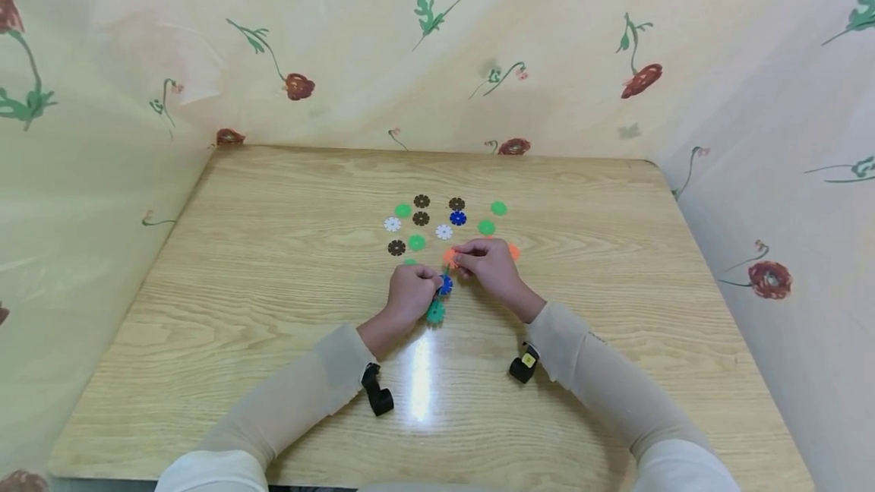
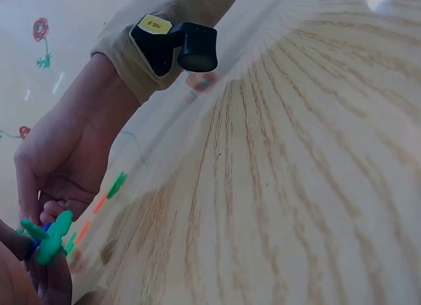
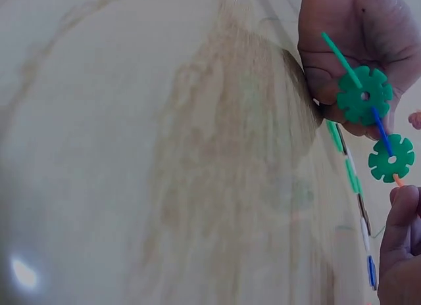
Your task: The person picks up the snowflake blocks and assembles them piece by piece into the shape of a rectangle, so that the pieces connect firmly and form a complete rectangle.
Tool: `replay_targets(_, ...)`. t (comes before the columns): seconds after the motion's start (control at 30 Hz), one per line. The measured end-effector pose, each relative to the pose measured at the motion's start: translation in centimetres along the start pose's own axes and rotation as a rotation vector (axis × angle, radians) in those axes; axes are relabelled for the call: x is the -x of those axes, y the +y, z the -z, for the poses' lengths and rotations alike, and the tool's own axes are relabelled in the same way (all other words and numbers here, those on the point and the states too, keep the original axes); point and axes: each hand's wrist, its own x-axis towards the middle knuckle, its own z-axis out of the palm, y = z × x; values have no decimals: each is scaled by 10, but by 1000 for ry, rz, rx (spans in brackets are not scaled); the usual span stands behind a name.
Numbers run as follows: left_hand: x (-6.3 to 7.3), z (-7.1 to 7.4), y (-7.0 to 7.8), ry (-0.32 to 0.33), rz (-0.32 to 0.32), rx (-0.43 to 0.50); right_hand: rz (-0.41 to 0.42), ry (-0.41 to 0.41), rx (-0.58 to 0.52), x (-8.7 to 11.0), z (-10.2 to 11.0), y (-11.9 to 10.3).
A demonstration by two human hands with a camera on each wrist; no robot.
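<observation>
Low over the table's middle, my left hand (image 1: pixel 413 292) pinches a short chain of slotted snowflake discs. The chain shows a green disc (image 1: pixel 435 313) at its near end and a blue disc (image 1: pixel 446 285) by my left fingertips. In the right wrist view, another green disc (image 3: pixel 391 159) is fitted to the blue one, and an orange disc meets its edge. My right hand (image 1: pixel 491 264) pinches that orange disc (image 1: pixel 450 257) between thumb and fingers, partly covering it. Both hands are close together, fingertips almost meeting.
Loose discs lie flat beyond the hands: brown (image 1: pixel 421 219), white (image 1: pixel 393 224), blue (image 1: pixel 458 218) and green (image 1: pixel 499 208). Another orange disc (image 1: pixel 515 251) shows beside my right hand. A flowered cloth (image 1: pixel 355 44) surrounds the wooden table (image 1: pixel 273 287) at the back and sides.
</observation>
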Motion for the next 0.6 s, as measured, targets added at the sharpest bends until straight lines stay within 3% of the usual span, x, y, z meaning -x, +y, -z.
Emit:
replay_targets(0.33,1,0,0,10,-15,-4,1,6,40,0,0,-2)
replay_targets(0.6,-2,3,-2,-43,-8,39,-37,5,-34,-1,-2,-3)
